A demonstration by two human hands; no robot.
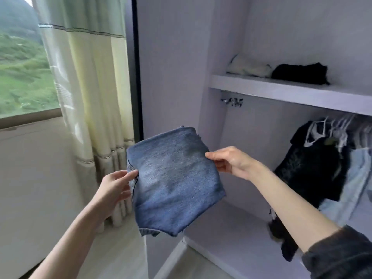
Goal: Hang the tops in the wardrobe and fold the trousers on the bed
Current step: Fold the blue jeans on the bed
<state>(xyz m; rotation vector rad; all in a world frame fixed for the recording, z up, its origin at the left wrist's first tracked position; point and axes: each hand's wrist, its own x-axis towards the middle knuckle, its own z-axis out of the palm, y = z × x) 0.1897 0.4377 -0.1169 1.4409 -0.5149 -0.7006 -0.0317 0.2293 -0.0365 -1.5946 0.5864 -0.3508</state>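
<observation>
Currently, the wardrobe (181, 57) serves as the reference landmark; its pale lilac interior stands open and fills the right part of the view. Left of the wardrobe hangs a cream and pale green curtain (90, 87), and further left a window (22, 67) shows a green hillside.

Inside the wardrobe, a shelf (291, 92) runs across the upper section. On this shelf lie two folded items side by side and touching: a white garment (248, 67) toward the wardrobe's left wall and a black garment (300, 74) to its right. Below the shelf, at the wardrobe's right side, a black top (314, 168) hangs on a white hanger (315, 133). Just beside it, further right, hangs a light blue top (354, 178). The hanging items are motion-blurred, so finer detail cannot be told. The wardrobe floor (231, 234) is bare pale board below the black top.

In front of the wardrobe's left wall, folded blue denim trousers (173, 182) are held in the air as a compact flat packet, tilted slightly. The left hand (115, 188) grips the packet's left edge, thumb on the front face and fingers curled behind. The right hand (229, 161) pinches the upper right edge, thumb on top and fingers beneath. A dark grey sleeve (342, 256), pushed up the forearm, covers the right arm at the lower right corner.
</observation>
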